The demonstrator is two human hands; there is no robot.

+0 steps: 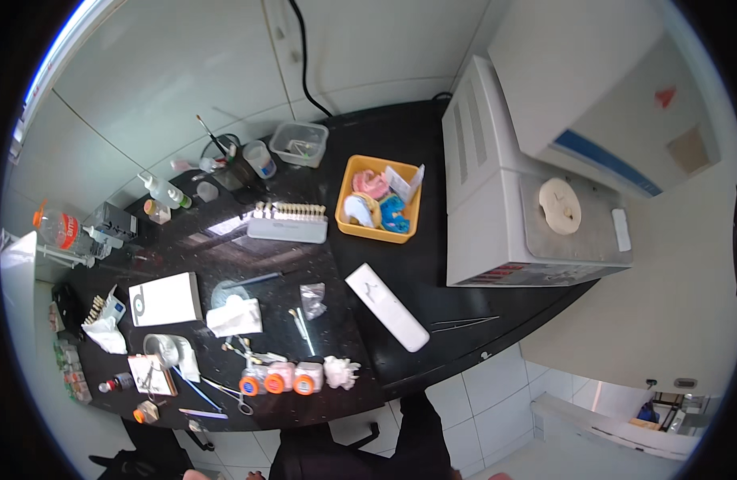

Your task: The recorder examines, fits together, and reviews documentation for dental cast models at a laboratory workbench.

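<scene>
Bright upper left; countertop [340, 316] glare; edges bend, blacken.

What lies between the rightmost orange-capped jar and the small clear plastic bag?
Thin, pale stick-like items lie between the jar and the plastic bag, as the head view shows.

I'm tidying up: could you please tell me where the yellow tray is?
In the head view, the yellow tray sits just above centre, left of the grey machine and beyond the long white case.

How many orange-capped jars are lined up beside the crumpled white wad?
3, side by side: a left jar, a middle jar, and a right jar nearest the crumpled white wad.
</scene>
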